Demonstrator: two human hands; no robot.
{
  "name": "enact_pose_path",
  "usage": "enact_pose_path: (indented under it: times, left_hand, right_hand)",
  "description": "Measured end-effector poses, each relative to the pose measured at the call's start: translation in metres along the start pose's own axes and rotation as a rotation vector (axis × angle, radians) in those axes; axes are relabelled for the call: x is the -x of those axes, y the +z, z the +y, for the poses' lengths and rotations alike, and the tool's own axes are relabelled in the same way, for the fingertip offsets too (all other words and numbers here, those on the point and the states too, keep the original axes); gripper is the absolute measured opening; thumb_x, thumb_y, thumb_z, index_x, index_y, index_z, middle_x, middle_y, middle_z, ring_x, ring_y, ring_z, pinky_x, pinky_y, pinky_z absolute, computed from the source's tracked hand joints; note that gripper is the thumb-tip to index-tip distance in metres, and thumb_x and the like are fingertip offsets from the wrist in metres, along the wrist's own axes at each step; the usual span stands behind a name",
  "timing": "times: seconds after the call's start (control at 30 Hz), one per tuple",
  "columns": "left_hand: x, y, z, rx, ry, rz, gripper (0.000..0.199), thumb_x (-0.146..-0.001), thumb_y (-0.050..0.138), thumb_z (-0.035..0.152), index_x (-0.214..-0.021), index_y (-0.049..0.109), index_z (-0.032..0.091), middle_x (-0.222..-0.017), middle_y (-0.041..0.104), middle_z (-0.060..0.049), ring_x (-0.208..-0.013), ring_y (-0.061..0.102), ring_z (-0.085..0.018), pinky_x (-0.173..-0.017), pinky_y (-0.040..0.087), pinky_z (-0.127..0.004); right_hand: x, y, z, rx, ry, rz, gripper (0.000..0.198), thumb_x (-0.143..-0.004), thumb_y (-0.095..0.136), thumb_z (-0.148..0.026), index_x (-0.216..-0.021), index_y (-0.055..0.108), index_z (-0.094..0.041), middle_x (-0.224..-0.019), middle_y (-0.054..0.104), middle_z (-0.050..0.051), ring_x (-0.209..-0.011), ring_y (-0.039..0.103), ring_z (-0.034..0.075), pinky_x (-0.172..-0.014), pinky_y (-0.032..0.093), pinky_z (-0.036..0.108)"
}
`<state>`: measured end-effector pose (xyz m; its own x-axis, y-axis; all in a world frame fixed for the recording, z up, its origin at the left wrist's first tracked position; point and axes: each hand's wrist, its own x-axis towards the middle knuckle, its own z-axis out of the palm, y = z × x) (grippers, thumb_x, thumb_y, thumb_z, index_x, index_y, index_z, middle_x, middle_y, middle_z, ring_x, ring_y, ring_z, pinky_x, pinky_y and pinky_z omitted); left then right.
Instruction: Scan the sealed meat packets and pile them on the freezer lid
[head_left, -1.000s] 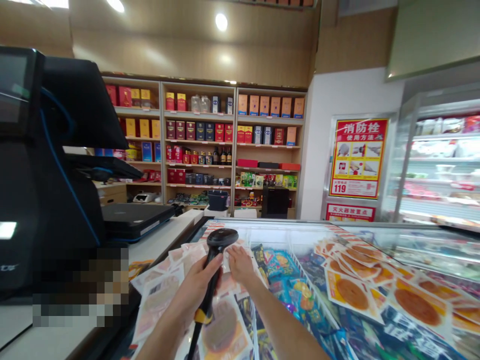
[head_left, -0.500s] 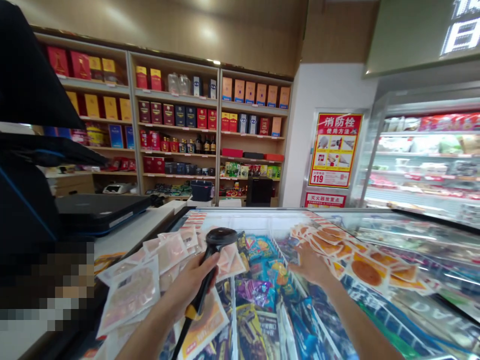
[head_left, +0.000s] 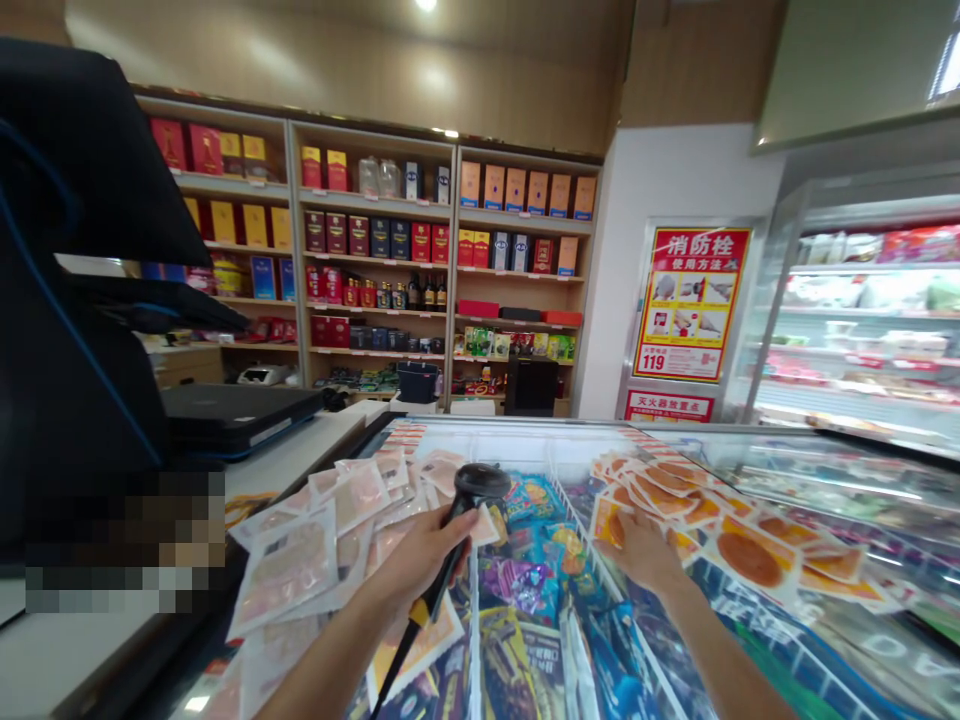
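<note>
Orange-fronted packet [head_left: 610,522] is covered by the bent, slightly parted fingers of the right hand [head_left: 646,552]; whether it is pinched or merely touched cannot be told. Barcode scanner [head_left: 481,482] is gripped in the wrapped fingers of the left hand [head_left: 421,545], head up. Beyond and to the right of the right fingers, further packets [head_left: 754,555] are spread, overlapping. Left of the left fingers, pale packets [head_left: 289,570] are heaped. Progress is judged partway: one packet reached, none seen lifted, many left at right; whether the pale heap is finished is not shown.
</note>
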<state>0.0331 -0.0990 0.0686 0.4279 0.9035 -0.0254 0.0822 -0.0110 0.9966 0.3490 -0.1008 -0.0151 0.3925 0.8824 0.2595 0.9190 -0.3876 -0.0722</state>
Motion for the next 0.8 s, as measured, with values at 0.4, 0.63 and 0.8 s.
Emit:
enact_pose_path:
  times: [0.4,0.63,0.8]
  left_hand:
    - [-0.016,-0.002,-0.008,0.114,0.024,0.077,0.038,-0.063,0.053,0.054,-0.063,0.042,0.018,-0.046,0.047,0.006,-0.036,0.040,-0.005,-0.037,0.031,-0.018]
    - [-0.002,-0.009,-0.009,0.128,0.039,0.116,0.037,-0.064,0.052,0.053,-0.064,0.044,0.017,-0.048,0.049,0.005,-0.038,0.042,-0.005,-0.039,0.030,-0.017]
    - [0.010,-0.010,0.002,0.128,0.026,0.038,0.037,-0.066,0.051,0.053,-0.065,0.045,0.016,-0.048,0.049,0.004,-0.038,0.040,-0.005,-0.040,0.028,-0.017]
  right_hand:
    - [-0.001,-0.003,-0.051,0.062,-0.210,0.045,0.029,-0.081,0.028,-0.019,-0.094,0.054,-0.016,-0.094,0.059,0.012,-0.079,0.059,0.021,-0.062,0.041,0.028]
    - [-0.015,-0.003,-0.047,-0.131,-0.142,0.159,0.030,-0.083,0.022,-0.024,-0.090,0.050,-0.017,-0.067,0.060,0.007,-0.064,0.058,0.020,-0.054,0.037,0.027]
    - [-0.039,-0.003,-0.049,-0.753,0.050,0.430,0.037,-0.079,0.020,-0.039,-0.082,0.050,-0.017,-0.070,0.059,0.008,-0.066,0.054,0.020,-0.058,0.039,0.029]
